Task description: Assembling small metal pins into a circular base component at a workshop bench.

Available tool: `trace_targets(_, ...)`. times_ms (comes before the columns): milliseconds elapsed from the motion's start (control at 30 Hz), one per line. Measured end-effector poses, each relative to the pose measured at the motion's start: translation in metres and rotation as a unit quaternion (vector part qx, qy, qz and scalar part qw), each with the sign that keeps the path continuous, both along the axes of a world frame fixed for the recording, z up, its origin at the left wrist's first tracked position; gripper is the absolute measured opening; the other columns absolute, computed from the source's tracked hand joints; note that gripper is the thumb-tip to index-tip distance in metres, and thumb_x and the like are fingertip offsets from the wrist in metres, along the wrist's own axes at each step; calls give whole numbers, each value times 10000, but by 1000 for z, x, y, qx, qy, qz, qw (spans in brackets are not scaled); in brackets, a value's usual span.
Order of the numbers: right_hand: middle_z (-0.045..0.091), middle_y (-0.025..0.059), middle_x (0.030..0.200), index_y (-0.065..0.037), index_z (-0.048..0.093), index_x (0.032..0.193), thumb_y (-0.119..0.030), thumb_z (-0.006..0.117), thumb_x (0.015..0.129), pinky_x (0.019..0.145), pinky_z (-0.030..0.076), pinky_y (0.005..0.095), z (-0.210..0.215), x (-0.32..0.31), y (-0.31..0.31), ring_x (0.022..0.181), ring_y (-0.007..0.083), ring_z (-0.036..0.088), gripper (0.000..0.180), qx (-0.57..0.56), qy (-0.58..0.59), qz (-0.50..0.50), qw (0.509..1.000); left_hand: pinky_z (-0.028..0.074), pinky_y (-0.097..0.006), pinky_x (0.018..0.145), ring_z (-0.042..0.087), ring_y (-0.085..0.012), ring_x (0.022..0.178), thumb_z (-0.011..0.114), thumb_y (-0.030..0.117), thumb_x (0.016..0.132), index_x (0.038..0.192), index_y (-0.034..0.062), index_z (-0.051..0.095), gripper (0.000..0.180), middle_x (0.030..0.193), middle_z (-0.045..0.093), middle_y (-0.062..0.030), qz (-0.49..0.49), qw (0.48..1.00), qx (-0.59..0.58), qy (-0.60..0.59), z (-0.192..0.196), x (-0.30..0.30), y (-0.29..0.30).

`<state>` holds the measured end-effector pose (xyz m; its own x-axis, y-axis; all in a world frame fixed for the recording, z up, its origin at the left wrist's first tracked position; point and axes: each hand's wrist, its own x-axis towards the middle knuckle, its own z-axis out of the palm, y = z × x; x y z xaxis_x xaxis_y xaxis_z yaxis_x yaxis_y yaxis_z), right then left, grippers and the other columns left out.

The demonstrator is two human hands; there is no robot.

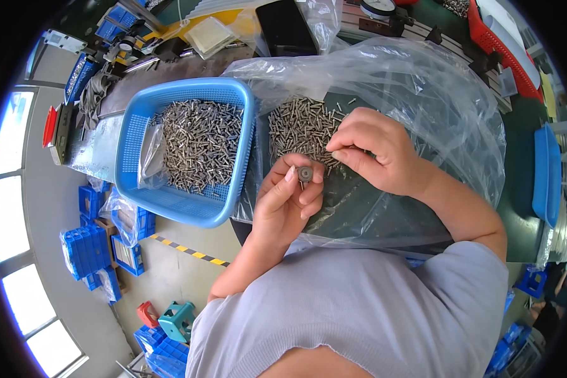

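"One small round metal piece [305, 174] shows clearly. Where is it?"

"Just right of the blue basket [142, 211], by its near corner. The left grip [285, 196] pinches it between thumb and fingers, round face up."

"And the right grip [387, 154]?"

"Farther right of the basket, apart from the piece. Thumb and forefinger are drawn close; I can't tell whether they touch or have something between them."

"What lies around them?"

"A pile of metal pins [299, 126] beside the basket's right wall, on a clear plastic sheet [447, 82] over the table [520, 170]. More pins [201, 142] fill the basket."

"How would you handle this well?"

"I'd hold the piece by its edge, firm enough that it can't roll, with the face uncovered for a good look. I'd steady both wrists and stay low, right of the basket, so that anything dropped lands on the sheet."
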<state>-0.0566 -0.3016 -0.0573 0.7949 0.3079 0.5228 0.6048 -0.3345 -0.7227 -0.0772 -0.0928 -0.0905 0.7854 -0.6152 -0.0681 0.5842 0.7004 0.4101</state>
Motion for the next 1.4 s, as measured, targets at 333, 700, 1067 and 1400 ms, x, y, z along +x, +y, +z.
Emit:
trace_targets(333,503,41,841,-97,640,782,-104,735,620,673,434,363,-8,6,-4,782,238,519,188,-179,-21,67,981,369,-237,563,407,-112,682,490,229,967,1139,62,502,240,970,524,-105,-33,999,16,6,3,2,0)
trace_targets(700,510,34,813,-106,608,722,-130,677,675,664,451,351,-10,5,-2,785,229,536,87,-188,-11,63,980,349,-221,523,383,-95,632,512,290,957,1135,85,490,272,906,488,-79,-33,999,21,-11,1,1,-2)
trace_targets(1067,549,58,785,-55,558,815,-86,702,735,637,441,353,-5,6,1,730,248,536,167,-70,27,44,996,320,-242,532,383,-89,617,511,258,963,1089,63,503,232,865,522,-72,-26,997,76,-11,8,-3,0)
trace_targets(1400,552,53,758,-48,544,816,-67,673,784,593,428,343,-3,-10,8,664,244,530,135,51,86,95,990,320,-237,535,381,-85,621,550,211,946,1076,52,510,210,837,505,-11,-1,991,136,-18,10,-8,-10)
